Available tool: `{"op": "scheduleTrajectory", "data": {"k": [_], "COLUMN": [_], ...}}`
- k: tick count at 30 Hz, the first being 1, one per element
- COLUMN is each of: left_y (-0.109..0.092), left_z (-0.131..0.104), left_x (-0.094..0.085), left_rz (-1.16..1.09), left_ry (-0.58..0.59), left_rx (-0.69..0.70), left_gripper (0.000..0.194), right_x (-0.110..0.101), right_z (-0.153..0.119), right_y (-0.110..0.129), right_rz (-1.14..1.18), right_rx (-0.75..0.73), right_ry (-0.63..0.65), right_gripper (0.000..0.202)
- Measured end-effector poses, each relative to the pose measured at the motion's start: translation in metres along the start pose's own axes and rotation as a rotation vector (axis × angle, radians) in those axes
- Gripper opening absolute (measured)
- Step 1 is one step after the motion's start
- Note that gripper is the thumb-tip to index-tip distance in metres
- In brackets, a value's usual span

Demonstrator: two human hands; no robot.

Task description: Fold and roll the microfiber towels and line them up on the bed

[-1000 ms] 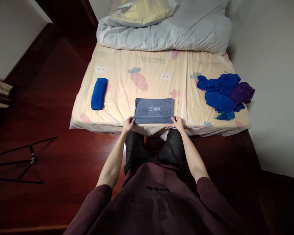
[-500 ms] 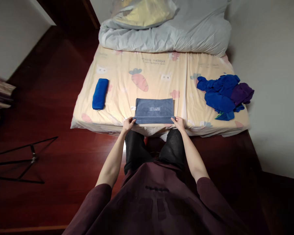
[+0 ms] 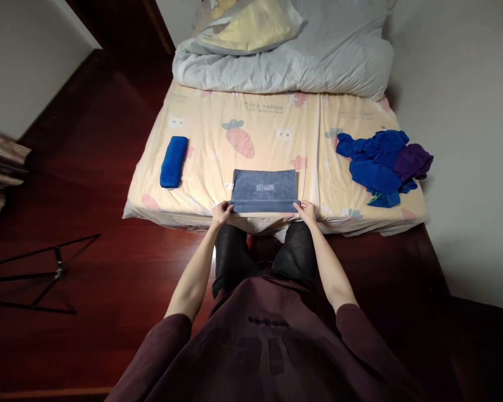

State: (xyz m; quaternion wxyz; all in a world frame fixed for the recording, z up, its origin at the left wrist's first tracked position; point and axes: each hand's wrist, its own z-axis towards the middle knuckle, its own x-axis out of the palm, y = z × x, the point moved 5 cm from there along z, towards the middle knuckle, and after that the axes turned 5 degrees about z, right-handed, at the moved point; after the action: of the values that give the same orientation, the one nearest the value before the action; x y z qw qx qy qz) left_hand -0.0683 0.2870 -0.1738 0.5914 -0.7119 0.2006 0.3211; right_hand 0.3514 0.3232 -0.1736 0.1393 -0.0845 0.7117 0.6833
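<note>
On the bed (image 3: pixel 209 162), close to its front edge, I have the gray towel (image 3: pixel 265 178), with the left hand (image 3: pixel 222 213) and right hand (image 3: pixel 305 213) each pinching one end of its near strip. If one grip pulls harder, I think the cloth could go crooked.

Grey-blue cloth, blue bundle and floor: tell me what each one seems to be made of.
Grey-blue cloth: probably towelling, cotton or microfibre; matte, with a soft-looking surface.
Blue bundle: likely a similar textile, given its thick, rounded edges and lack of gloss; the exact fibre can't be told.
Floor: looks like varnished wood or laminate, dark red-brown, catching a pale sheen.
</note>
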Motion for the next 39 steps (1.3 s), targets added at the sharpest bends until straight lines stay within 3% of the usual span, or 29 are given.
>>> {"op": "scheduleTrajectory", "data": {"k": [3, 9, 14, 18, 21, 30, 39], "left_y": [0.0, -0.005, -0.024, -0.04, -0.041, -0.031, -0.043], "left_z": [-0.002, -0.01, -0.02, -0.024, -0.023, -0.017, 0.006], "left_x": [0.001, 0.002, -0.01, 0.0, 0.01, 0.025, 0.029], "left_rz": [-0.031, 0.015, 0.179, 0.213, 0.213, 0.272, 0.447], "left_ry": [-0.032, -0.054, -0.138, 0.026, 0.095, 0.163, 0.165], "left_rx": [-0.02, 0.065, 0.276, 0.501, 0.582, 0.506, 0.477], "left_gripper": [0.017, 0.038, 0.041, 0.041, 0.046, 0.067, 0.071], "right_x": [0.0, 0.0, -0.002, 0.007, 0.012, 0.011, 0.021], "right_z": [0.0, -0.001, -0.012, -0.022, -0.025, -0.02, 0.0], "right_y": [-0.004, -0.008, 0.023, 0.041, 0.044, 0.03, 0.02], "right_rz": [0.03, -0.024, -0.329, -0.517, -0.555, -0.559, -0.603], "right_rx": [-0.005, 0.016, -0.244, -0.407, -0.452, -0.393, -0.259], "right_ry": [-0.019, -0.082, -0.053, 0.094, 0.171, 0.263, 0.192], "right_gripper": [0.049, 0.036, 0.033, 0.04, 0.043, 0.05, 0.055]}}
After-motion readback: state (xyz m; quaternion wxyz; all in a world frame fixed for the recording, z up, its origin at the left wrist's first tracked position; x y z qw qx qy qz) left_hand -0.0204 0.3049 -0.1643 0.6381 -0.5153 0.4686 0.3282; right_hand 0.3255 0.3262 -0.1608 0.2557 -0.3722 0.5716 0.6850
